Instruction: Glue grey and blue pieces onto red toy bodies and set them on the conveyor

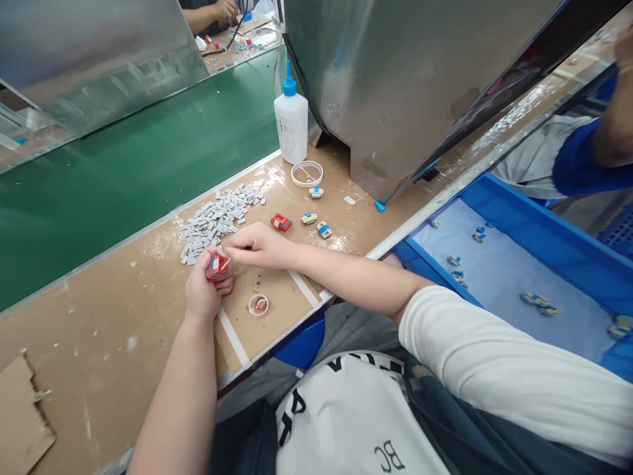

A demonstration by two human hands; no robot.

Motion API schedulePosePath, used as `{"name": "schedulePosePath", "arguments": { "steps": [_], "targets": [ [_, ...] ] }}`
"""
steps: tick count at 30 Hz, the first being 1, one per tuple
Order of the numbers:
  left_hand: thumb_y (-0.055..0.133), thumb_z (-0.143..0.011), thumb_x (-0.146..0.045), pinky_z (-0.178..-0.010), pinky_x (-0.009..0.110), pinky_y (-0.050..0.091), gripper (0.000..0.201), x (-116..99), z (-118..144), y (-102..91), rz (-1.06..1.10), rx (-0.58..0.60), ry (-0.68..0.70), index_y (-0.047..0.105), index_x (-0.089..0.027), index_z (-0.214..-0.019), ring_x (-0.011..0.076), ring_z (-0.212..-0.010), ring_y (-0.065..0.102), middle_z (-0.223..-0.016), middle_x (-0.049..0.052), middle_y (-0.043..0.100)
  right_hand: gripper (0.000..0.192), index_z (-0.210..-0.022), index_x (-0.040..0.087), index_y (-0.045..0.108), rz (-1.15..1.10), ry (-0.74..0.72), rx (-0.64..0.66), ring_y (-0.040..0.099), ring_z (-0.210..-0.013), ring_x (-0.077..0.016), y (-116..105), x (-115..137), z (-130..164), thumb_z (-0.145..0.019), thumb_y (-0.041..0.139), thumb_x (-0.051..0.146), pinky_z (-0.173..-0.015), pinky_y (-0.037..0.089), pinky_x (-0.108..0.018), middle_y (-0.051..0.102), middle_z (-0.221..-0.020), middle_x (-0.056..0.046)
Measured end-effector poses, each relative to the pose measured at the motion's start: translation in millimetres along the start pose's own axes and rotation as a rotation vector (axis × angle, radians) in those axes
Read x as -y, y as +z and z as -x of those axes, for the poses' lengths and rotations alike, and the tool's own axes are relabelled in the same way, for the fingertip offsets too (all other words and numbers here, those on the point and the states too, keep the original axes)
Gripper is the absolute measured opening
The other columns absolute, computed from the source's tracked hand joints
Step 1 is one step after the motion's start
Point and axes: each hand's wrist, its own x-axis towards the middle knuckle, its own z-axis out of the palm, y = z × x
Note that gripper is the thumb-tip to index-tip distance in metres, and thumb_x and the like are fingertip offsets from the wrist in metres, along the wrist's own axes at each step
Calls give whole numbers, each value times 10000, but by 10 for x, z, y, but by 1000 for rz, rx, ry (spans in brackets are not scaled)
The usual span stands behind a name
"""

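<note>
Holding red component (216, 267) in curled left hand (205, 290), at 5 o'clock of the grey chip pile (217, 221).
Right hand (260, 245), forearm flat on bench, pinches thin stick (226, 262) touching component.

The only readable print stood on the person's white shirt (346, 415): the dark letters "BC" near its lower edge, seen upside down from the head camera. Further large dark letters crossed the shirt higher up, but folds hid them too much to read.

Factory assy line: green conveyor belt (138, 165), parts bin (519, 264), co-workers.
</note>
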Motion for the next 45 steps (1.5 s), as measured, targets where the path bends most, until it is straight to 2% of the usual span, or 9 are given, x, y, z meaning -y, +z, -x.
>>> {"name": "schedulePosePath", "arguments": {
  "steps": [12, 18, 20, 25, 28, 32, 40, 42, 45],
  "targets": [
    [754, -886, -547, -370, 165, 159, 355, -16, 10, 33, -9, -5, -4, 568, -245, -862, 68, -376, 235, -567, -62, 440, 450, -692, 235, 272, 44, 4, -136, 360, -711, -123, 46, -17, 6, -1076, 496, 304, -706, 288, -290, 321, -679, 42],
    [768, -934, -574, -379, 156, 220, 397, -3, -10, -9, 46, 61, -6, 574, -232, -877, 62, -401, 282, -602, -55, 476, 469, -701, 246, 241, 88, -30, -120, 350, -694, -120, 1, 76, 22, -1101, 482, 291, -718, 312, -278, 304, -687, 46],
    [797, -936, -597, -384, 157, 273, 406, 0, -28, -32, 108, 78, 57, 606, -239, -948, 61, -424, 325, -683, -38, 565, 474, -698, 250, 225, 65, -90, -7, 349, -687, -116, -40, 142, 55, -1103, 472, 250, -723, 327, -269, 294, -685, 48],
    [860, -915, -530, -395, 145, 343, 381, -56, -40, -93, 254, 113, 128, 617, -274, -1060, 78, -525, 481, -924, -6, 686, 436, -630, 236, 278, -108, -215, 567, 330, -607, -91, -85, 198, 138, -914, 562, 65, -644, 307, -251, 316, -615, 64],
    [672, -1040, -434, -381, 156, 344, 191, -96, -31, -112, 270, 110, 35, 625, -250, -1030, 88, -492, 477, -851, 1, 656, 389, -595, 227, 329, -85, -195, 663, 328, -580, -91, -59, 162, 146, -814, 615, 79, -627, 301, -264, 365, -595, 63],
    [459, -1088, -315, -328, 172, 254, 220, -116, -26, -93, 238, 96, -28, 611, -230, -954, 80, -370, 341, -707, -13, 586, 403, -594, 231, 309, -32, -189, 663, 308, -584, -99, -41, 126, 142, -805, 639, 134, -630, 295, -276, 332, -590, 65],
    [365, -1071, -265, -328, 166, 212, 300, -139, -24, -92, 274, 61, -48, 625, -221, -929, 60, -322, 259, -686, 10, 596, 421, -610, 232, 292, -63, -194, 680, 301, -601, -90, -55, 114, 166, -831, 630, 112, -622, 292, -267, 360, -610, 63],
    [414, -1052, -276, -325, 165, 200, 261, -118, -26, -85, 250, 51, -56, 626, -219, -910, 55, -312, 242, -669, 11, 601, 427, -624, 238, 262, -107, -189, 590, 284, -602, -87, -70, 121, 158, -854, 584, 77, -621, 292, -257, 299, -618, 66],
    [467, -1018, -277, -323, 159, 194, 204, -78, -28, -46, 193, 32, -64, 623, -220, -899, 55, -304, 229, -639, 13, 607, 458, -657, 253, 198, -124, -181, 256, 257, -610, -90, -80, 106, 125, -956, 520, 123, -625, 277, -261, 226, -644, 61]
  ]
}}
